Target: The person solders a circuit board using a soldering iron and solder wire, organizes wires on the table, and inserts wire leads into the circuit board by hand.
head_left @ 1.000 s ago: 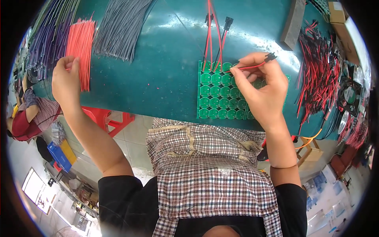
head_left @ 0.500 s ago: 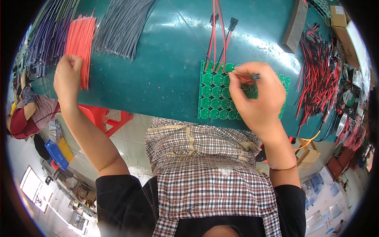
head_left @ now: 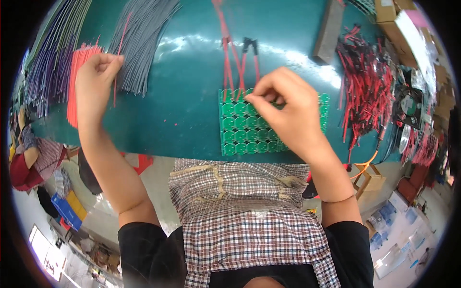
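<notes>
My left hand (head_left: 98, 79) pinches a single thin red wire (head_left: 115, 91), which hangs just right of a bundle of cut red wires (head_left: 74, 98). My right hand (head_left: 290, 105) is closed in a pinch over the top edge of a green circuit board panel (head_left: 235, 136) made up of rows of round boards. A red wire lead (head_left: 257, 69) with a black connector (head_left: 254, 45) runs down to the right fingertips; its lower end is hidden there. More red leads (head_left: 226, 72) rise from the panel's top row, left of that hand.
Grey wires (head_left: 141, 53) and dark purple and green wires (head_left: 53, 67) lie at the left. A metal bar (head_left: 329, 33) and a pile of red-and-black connector leads (head_left: 365, 91) lie at the right, near a small black fan (head_left: 409, 105). Another person (head_left: 36, 158) sits at far left.
My left hand has drawn one red wire up and right from the bundle. The connector lead in my right hand now stands away beyond the fingers, over the table. The whole view has shifted.
</notes>
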{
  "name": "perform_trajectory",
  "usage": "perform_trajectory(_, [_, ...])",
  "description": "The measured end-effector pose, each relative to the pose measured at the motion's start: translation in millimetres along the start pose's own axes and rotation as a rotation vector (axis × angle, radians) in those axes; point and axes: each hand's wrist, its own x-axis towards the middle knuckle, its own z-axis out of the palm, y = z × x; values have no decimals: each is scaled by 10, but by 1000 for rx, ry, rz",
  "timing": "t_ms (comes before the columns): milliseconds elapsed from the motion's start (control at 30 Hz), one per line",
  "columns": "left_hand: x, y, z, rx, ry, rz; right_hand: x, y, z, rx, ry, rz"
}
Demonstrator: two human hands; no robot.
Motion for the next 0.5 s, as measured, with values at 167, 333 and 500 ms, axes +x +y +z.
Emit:
perform_trajectory(167, [99, -3, -35, 21, -50, 9, -80, 103, -32, -19, -8, -50])
perform_trajectory(333, [-203, 91, -319, 124, 170, -31, -18, 96, -595, -414, 283, 17])
perform_trajectory(500, [-669, 550, 109, -233, 250, -4, 65, 678, -895, -1017, 344, 207])
